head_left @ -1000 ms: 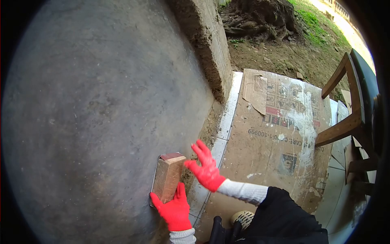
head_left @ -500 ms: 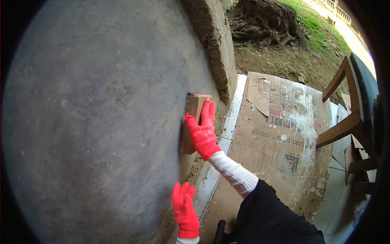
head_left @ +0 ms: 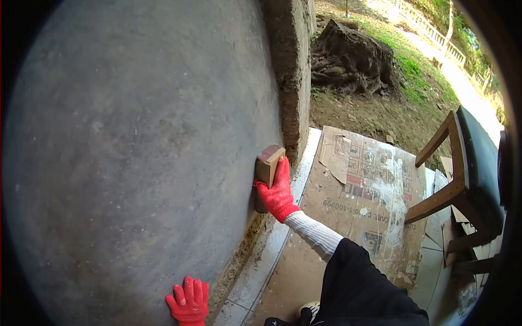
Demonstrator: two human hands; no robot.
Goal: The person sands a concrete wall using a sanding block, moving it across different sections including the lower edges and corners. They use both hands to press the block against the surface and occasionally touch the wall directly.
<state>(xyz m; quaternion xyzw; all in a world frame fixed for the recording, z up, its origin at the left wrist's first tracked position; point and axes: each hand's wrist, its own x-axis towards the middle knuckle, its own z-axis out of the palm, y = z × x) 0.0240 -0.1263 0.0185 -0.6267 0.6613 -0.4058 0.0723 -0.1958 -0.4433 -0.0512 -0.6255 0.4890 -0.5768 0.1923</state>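
My right hand (head_left: 278, 191), in a red glove with a white knitted cuff, grips a brown sanding block (head_left: 267, 169). A dark reddish sheet shows at the block's upper end. The block's far side rests against the smooth grey wall (head_left: 147, 141), close to its rough right edge. Lower down, my left hand (head_left: 189, 302), also red-gloved, lies on the wall with its fingers spread and nothing in them.
A raised rough concrete edge (head_left: 291, 81) borders the wall. Flattened cardboard (head_left: 348, 217) with pale stains covers the white floor tiles. To the right stands a wooden chair (head_left: 459, 179) with a dark seat. Beyond are a tree stump (head_left: 356, 60), soil and grass.
My left hand has moved down and left, from raised and partly curled to spread on the wall. The sanding block has shifted toward the wall's right edge. The view has tilted up.
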